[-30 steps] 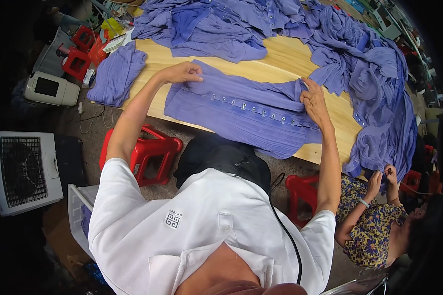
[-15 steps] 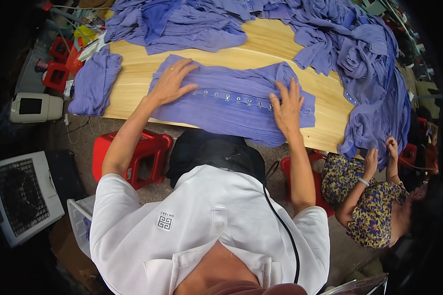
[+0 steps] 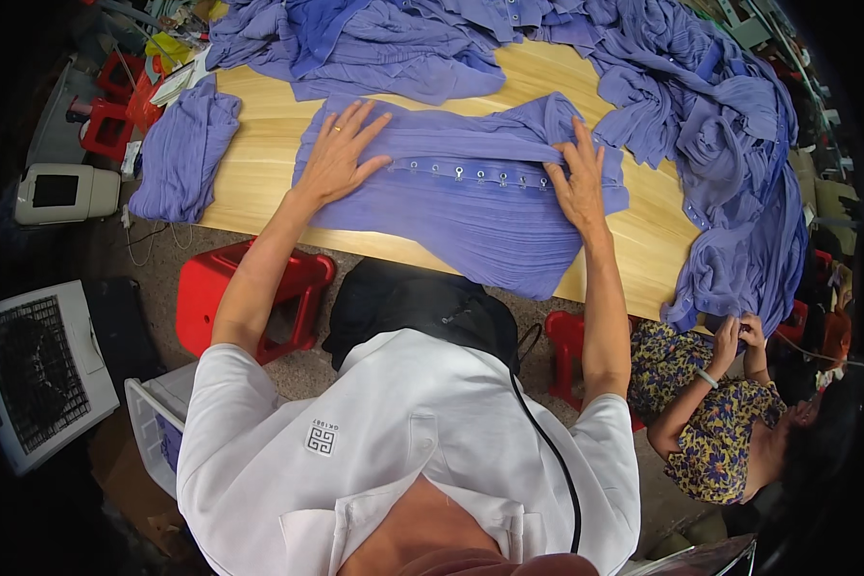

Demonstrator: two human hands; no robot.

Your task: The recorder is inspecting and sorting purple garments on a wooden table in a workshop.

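Note:
A purple pleated garment [image 3: 451,216] lies folded lengthwise on the wooden table in front of me. A row of small metal snaps or eyelets runs along its middle band. My left hand [image 3: 338,158] rests flat on the garment's left part, fingers spread and thumb pointing at the row. At the right part, my right hand [image 3: 578,187] touches the cloth with bent, spread fingers, its thumb and index near the right end of the row. The fabric under its palm is hidden. The garment's lower right corner hangs over the table's near edge.
A folded purple garment [image 3: 187,149] lies at the table's left end. Purple garments [image 3: 384,53] heap along the far side, and more [image 3: 730,163] drape over the right. Red stools [image 3: 250,298] stand below the table [image 3: 269,115]. A co-worker [image 3: 715,422] handles purple cloth at right.
My right hand has moved up and right over the cloth, its fingers more bent. The garment has shifted slightly right. My left hand stays on the left part. The co-worker's hands have lowered.

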